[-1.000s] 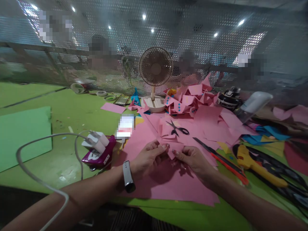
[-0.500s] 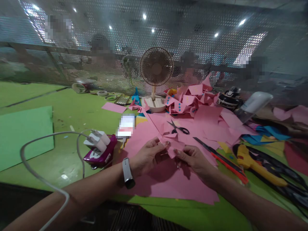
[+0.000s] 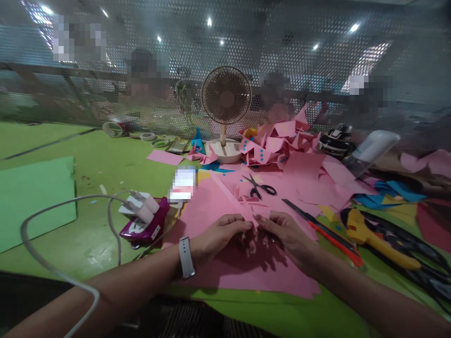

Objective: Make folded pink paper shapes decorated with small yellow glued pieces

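Head view: ok, so I'm watching both hands work just on the near side of the black scissors (image 3: 268,189), which lie with blades apart on the pink paper. My left hand (image 3: 229,234) has thumb and forefinger pinched nearly closed on a small pink piece (image 3: 249,215), and my right hand (image 3: 287,232) pinches its other side the same way, with the remaining fingers loosely curled underneath. The fingertips hide most of the lower edge, so I can't tell how it's folded there. There's a grey-white watch strap (image 3: 186,258) on the left wrist.

Everything else goes by the scissors, lol. Big pink sheet (image 3: 246,277) spreads out under them and toward me, under the hands too. Desk fan (image 3: 226,98) stands beyond them and a bit to the left, and the heap of folded pink pieces (image 3: 275,141) sits straight behind. To the left: a lit phone (image 3: 183,184), then the purple power block (image 3: 144,227) with white plugs (image 3: 143,206) in it, and a green sheet (image 3: 35,202) way further out. To the right and nearer me: a red-and-black cutter (image 3: 338,241), then a yellow-handled tool (image 3: 384,246).
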A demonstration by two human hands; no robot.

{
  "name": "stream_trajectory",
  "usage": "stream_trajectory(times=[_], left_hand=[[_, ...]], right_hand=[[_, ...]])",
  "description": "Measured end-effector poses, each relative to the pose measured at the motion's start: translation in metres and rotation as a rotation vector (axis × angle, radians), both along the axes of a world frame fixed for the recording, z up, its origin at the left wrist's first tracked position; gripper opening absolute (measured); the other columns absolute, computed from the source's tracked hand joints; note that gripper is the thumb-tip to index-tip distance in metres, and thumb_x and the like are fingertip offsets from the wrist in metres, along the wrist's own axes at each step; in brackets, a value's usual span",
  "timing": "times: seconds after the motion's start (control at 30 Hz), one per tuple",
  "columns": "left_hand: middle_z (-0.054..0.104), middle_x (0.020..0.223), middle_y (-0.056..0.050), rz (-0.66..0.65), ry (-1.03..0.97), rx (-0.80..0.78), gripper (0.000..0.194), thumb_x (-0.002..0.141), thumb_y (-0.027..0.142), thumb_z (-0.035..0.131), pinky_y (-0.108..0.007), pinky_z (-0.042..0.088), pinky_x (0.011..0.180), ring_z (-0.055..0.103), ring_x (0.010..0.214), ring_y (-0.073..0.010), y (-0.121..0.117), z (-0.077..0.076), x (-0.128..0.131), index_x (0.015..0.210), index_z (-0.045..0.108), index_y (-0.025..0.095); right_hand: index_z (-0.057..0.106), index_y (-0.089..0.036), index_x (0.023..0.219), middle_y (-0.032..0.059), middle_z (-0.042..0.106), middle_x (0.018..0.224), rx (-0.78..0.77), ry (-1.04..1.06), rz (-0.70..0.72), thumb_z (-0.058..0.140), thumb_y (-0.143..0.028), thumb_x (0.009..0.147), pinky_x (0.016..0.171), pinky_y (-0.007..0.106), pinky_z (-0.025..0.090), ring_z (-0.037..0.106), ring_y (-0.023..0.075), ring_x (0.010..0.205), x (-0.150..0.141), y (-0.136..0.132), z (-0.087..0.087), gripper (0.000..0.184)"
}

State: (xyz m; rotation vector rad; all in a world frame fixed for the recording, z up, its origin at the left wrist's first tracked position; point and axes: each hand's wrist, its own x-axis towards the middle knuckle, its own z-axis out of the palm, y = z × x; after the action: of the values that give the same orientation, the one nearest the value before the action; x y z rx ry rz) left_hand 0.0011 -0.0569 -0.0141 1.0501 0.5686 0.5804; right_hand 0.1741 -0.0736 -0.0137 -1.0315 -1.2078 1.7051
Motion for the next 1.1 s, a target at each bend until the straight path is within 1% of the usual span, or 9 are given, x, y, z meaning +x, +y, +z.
stream_trajectory(times=[0.17,0.27,0.4,0.5,0.63,0.77,0.83,0.9,1.1], left_hand=[[0.065,0.066,-0.006,-0.127,0.037,-0.108,0.028,0.083,0.034,0.050,-0.021,0.040,0.051,0.057,0.054,-0.0109,0.001,0.006,-0.005,0.074,0.063,0.011],[0.067,0.070,-0.006,-0.168,0.055,-0.120,0.028,0.083,0.037,0.051,-0.019,0.036,0.046,0.057,0.052,-0.0093,0.003,0.005,-0.008,0.080,0.064,0.012],[0.067,0.071,-0.005,-0.166,0.036,-0.093,0.024,0.082,0.034,0.055,-0.018,0.038,0.049,0.055,0.051,-0.0074,0.004,0.002,-0.010,0.079,0.064,0.012],[0.066,0.071,-0.005,-0.158,0.037,-0.066,0.024,0.082,0.033,0.054,-0.018,0.038,0.049,0.056,0.051,-0.0072,0.004,0.002,-0.010,0.078,0.064,0.012],[0.068,0.078,-0.008,-0.166,0.057,-0.074,0.023,0.081,0.032,0.054,-0.017,0.037,0.045,0.060,0.057,-0.0099,0.003,0.003,-0.010,0.083,0.065,0.012],[0.068,0.080,-0.013,-0.175,0.038,-0.126,0.039,0.083,0.042,0.044,-0.020,0.040,0.046,0.061,0.061,-0.0138,0.000,0.003,-0.007,0.079,0.065,0.010],[0.067,0.073,-0.011,-0.127,0.075,-0.083,0.042,0.084,0.046,0.044,-0.019,0.040,0.045,0.060,0.055,-0.0119,-0.001,0.003,-0.005,0.074,0.064,0.010],[0.067,0.068,-0.008,-0.101,0.119,-0.030,0.038,0.083,0.045,0.049,-0.018,0.039,0.043,0.057,0.048,-0.0091,-0.003,0.003,-0.004,0.072,0.061,0.011],[0.065,0.064,-0.003,-0.127,0.136,0.018,0.035,0.080,0.045,0.053,-0.016,0.035,0.040,0.052,0.042,-0.0054,-0.001,0.006,-0.002,0.072,0.057,0.012]], right_hand=[[0.066,-0.015,0.062,0.0013,0.060,0.052,0.003,-0.021,0.042,0.060,-0.048,0.075,0.050,0.023,0.038,0.050,0.0088,0.046,0.000,-0.001,0.002,0.037],[0.065,-0.014,0.059,0.0005,0.059,0.050,0.004,-0.033,0.044,0.060,-0.049,0.074,0.049,0.022,0.038,0.047,0.0078,0.044,0.000,0.000,0.001,0.038],[0.064,-0.014,0.060,0.0006,0.060,0.051,-0.015,-0.028,0.013,0.064,-0.047,0.072,0.047,0.021,0.035,0.049,0.0075,0.046,-0.001,0.000,0.001,0.035],[0.065,-0.014,0.061,0.0011,0.061,0.053,-0.036,-0.019,0.024,0.062,-0.045,0.074,0.047,0.021,0.036,0.050,0.0077,0.047,-0.001,-0.002,0.000,0.034],[0.065,-0.015,0.061,-0.0002,0.059,0.052,0.006,-0.007,0.003,0.062,-0.041,0.076,0.049,0.021,0.038,0.049,0.0071,0.047,0.000,-0.001,-0.003,0.031],[0.065,-0.015,0.062,-0.0027,0.058,0.051,0.105,-0.096,-0.055,0.066,-0.039,0.073,0.046,0.019,0.037,0.048,0.0064,0.045,0.003,0.001,-0.008,0.026],[0.064,-0.016,0.063,-0.0028,0.059,0.052,0.134,-0.143,-0.058,0.065,-0.040,0.073,0.045,0.019,0.036,0.048,0.0067,0.046,0.004,0.000,-0.009,0.027],[0.064,-0.016,0.062,-0.0028,0.059,0.052,0.151,-0.155,-0.057,0.064,-0.042,0.073,0.045,0.020,0.036,0.049,0.0070,0.046,0.004,-0.001,-0.009,0.028],[0.065,-0.015,0.067,-0.0006,0.062,0.056,0.193,-0.118,-0.033,0.062,-0.043,0.075,0.052,0.023,0.042,0.054,0.0103,0.051,0.004,-0.003,-0.012,0.030]])
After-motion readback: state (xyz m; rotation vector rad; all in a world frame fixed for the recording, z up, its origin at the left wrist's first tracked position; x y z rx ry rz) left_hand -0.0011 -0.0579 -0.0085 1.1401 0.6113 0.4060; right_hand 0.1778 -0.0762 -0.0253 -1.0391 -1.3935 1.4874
